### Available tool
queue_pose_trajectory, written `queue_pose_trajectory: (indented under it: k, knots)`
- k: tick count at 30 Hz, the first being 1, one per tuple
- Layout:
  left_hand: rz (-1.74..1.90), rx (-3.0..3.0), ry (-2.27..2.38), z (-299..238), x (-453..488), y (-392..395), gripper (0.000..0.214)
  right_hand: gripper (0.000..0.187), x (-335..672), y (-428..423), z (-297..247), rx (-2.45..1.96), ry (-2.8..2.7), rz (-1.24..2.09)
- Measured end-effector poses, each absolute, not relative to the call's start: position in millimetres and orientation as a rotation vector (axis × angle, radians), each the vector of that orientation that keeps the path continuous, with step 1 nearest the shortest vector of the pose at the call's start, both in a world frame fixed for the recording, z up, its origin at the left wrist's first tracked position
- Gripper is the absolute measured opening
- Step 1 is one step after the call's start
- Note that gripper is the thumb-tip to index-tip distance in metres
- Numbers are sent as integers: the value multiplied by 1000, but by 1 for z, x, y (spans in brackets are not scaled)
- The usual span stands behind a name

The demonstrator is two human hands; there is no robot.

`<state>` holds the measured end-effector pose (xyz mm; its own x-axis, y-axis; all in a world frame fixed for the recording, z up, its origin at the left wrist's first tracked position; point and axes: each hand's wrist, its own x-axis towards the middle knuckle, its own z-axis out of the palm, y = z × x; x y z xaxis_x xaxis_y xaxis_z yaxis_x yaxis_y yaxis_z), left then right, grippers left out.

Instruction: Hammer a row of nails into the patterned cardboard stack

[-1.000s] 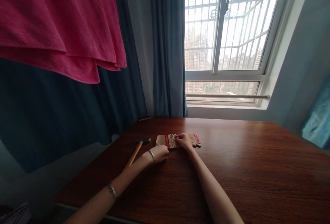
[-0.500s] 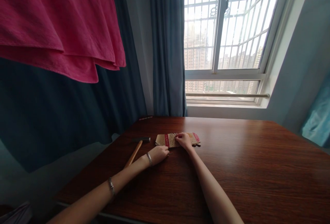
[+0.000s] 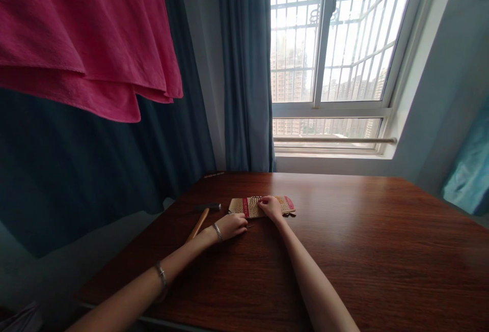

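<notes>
A flat tan piece (image 3: pixel 243 204) with red bands and rows of small holes lies on the brown wooden table (image 3: pixel 362 250). My right hand (image 3: pixel 270 206) rests on its middle, fingers curled and pinching at a thin thread or pin too small to name. My left hand (image 3: pixel 233 226) lies on the table just in front of the piece's left end, fingers closed around a thin dark pointed tool (image 3: pixel 249 227). A hammer (image 3: pixel 201 219) with a wooden handle and dark head lies to the left of that hand.
Pink cloth (image 3: pixel 84 36) hangs overhead at the left. Dark blue curtains (image 3: pixel 244 77) hang behind the table, beside a barred window (image 3: pixel 328 57). A thin stick (image 3: pixel 214 173) lies at the table's far left corner.
My left hand has slid slightly left and nearer; the view has shifted a little. The right hand stays on the piece.
</notes>
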<state>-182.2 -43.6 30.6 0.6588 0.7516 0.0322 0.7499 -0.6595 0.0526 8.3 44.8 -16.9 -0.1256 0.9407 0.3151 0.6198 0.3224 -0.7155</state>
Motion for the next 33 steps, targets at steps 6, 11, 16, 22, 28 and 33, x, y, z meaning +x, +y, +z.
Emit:
queue_pose_trajectory:
  k: [6,11,16,22,28,33]
  knots:
    - [108,2789,1266,33,-186,-43,17,21,8,44,-16,-1407,-1827,532]
    - [143,2744,1221,35,-190,-41,16,23,7,45,-16,-1434,-1810,541]
    - [183,2730,1175,36,-192,-39,15,24,8,43,-13,-1444,-1808,548]
    - [198,2670,1162,33,-198,-35,20,22,8,43,-14,-1439,-1812,551]
    - [191,2661,1143,36,-203,-37,23,22,8,45,-17,-1433,-1801,552]
    - [362,2584,1147,39,-199,-35,21,20,7,45,-16,-1444,-1795,563]
